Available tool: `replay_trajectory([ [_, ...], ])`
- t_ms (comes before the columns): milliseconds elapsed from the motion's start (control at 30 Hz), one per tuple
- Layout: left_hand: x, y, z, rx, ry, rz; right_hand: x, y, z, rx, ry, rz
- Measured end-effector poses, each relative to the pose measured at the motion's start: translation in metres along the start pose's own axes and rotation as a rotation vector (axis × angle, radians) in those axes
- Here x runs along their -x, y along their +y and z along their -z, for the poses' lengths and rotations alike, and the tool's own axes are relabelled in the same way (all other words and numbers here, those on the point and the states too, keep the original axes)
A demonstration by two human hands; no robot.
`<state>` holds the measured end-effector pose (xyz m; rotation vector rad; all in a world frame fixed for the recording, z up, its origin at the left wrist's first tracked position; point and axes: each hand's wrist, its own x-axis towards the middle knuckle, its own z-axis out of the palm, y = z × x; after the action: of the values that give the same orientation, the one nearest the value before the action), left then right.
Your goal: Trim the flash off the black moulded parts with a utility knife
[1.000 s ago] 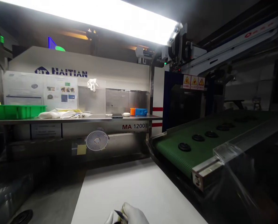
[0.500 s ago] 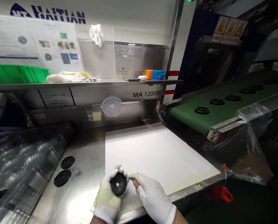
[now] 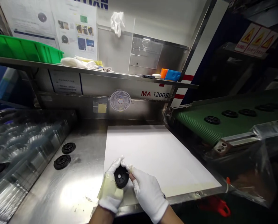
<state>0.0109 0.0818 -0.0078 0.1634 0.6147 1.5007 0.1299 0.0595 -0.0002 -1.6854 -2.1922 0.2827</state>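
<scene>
Head view, what do the hands have?

The left hand (image 3: 110, 190) is closed around a black disc (image 3: 121, 177), near the front edge of the counter (image 3: 80, 193). The right hand (image 3: 148, 194) is closed too, and its fingertips (image 3: 134, 175) touch the side of the disc.

Is the disc hard to hold?

It looks light and stiff, and maybe a bit slippery. Its round rim looks like the best place to hold it.

What can't you see?

The left hand hides the back of the disc. Something small and pale (image 3: 130, 169) sits by the right hand, but it is too small to tell what it is.

What else is near?

Two more black discs (image 3: 65, 154) lie on the counter, left of a white sheet (image 3: 157, 155).
</scene>
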Motion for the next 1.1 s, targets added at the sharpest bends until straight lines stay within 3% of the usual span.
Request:
replay_trajectory([
  [200, -0.004, 0.007, 0.007, 0.033, -0.022, -0.003, 0.004, -0.014, -0.016, 0.022, -0.01, -0.071],
  [367, -0.008, 0.033, 0.032, 0.069, 0.02, -0.015, -0.008, -0.042, -0.032, -0.055, -0.062, -0.049],
  [467, -0.006, 0.052, 0.044, 0.047, -0.015, -0.078, -0.016, -0.061, -0.037, -0.074, -0.082, -0.047],
  [700, 0.001, 0.085, 0.038, 0.056, -0.015, -0.036, -0.015, -0.085, -0.044, -0.089, -0.072, -0.055],
  [833, 0.005, 0.079, 0.036, -0.009, 0.003, -0.066, -0.013, -0.08, -0.04, -0.052, -0.007, -0.057],
  [1100, 0.008, 0.045, 0.021, 0.098, 0.052, -0.121, 0.002, -0.057, -0.033, -0.035, -0.046, 0.014],
])
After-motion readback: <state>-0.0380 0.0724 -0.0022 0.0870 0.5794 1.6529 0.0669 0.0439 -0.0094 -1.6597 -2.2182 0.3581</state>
